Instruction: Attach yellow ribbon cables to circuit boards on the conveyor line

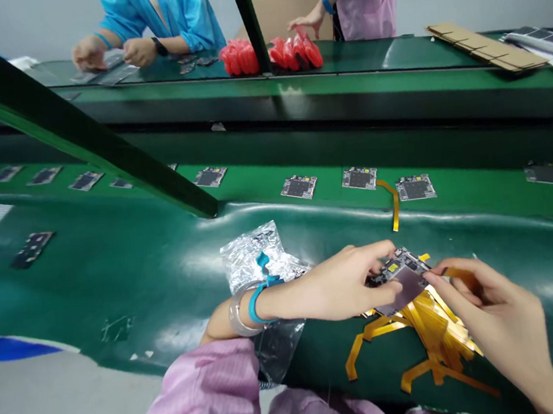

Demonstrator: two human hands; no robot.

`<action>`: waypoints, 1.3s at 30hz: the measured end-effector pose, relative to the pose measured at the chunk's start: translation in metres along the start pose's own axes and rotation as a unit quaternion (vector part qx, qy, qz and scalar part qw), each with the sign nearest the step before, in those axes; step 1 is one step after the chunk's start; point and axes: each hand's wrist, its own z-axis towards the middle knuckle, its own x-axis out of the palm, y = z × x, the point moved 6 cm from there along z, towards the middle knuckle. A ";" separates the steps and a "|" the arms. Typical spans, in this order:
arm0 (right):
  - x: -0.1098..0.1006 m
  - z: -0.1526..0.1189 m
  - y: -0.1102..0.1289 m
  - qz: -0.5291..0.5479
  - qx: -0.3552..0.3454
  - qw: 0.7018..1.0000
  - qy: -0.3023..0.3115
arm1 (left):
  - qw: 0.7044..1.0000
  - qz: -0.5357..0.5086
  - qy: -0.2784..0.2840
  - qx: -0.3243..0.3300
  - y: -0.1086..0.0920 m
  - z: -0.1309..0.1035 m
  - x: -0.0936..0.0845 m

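My left hand [351,283] grips a circuit board [400,280] by its left side, thumb in front and fingers behind. At the board's right edge, the thumb and fingers of my right hand [494,311] are pinched together on an orange flex cable [459,273], partly hidden by the fingers. A short orange end shows at the board's upper right corner; whether it is seated in a connector cannot be made out. Below the board lies a pile of orange flex cables [435,328] on the green mat. Left of it, a crumpled silvery bag [257,256] sits behind my left wrist.
Several circuit boards [299,187] lie along the green belt [255,196]. A slanted dark post [96,135] crosses the left side. Opposite, two people work near red bundles [240,57]; flat cardboard [486,45] lies right. A dark board [33,249] rests at left.
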 end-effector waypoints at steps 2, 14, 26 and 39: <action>-0.001 -0.001 -0.001 -0.004 -0.011 1.000 -0.016 | 1.000 0.008 -0.007 0.008 -0.005 -0.002 0.000; 0.008 -0.008 0.009 -0.036 -0.199 0.979 0.006 | 0.997 -0.069 -0.021 -0.013 0.006 0.008 -0.002; 0.009 0.007 0.005 0.170 0.056 0.967 0.179 | 0.992 -0.102 0.041 -0.066 0.011 0.009 -0.004; 0.013 -0.002 -0.002 0.159 0.094 0.959 0.216 | 0.996 -0.007 0.062 -0.057 0.008 0.005 0.000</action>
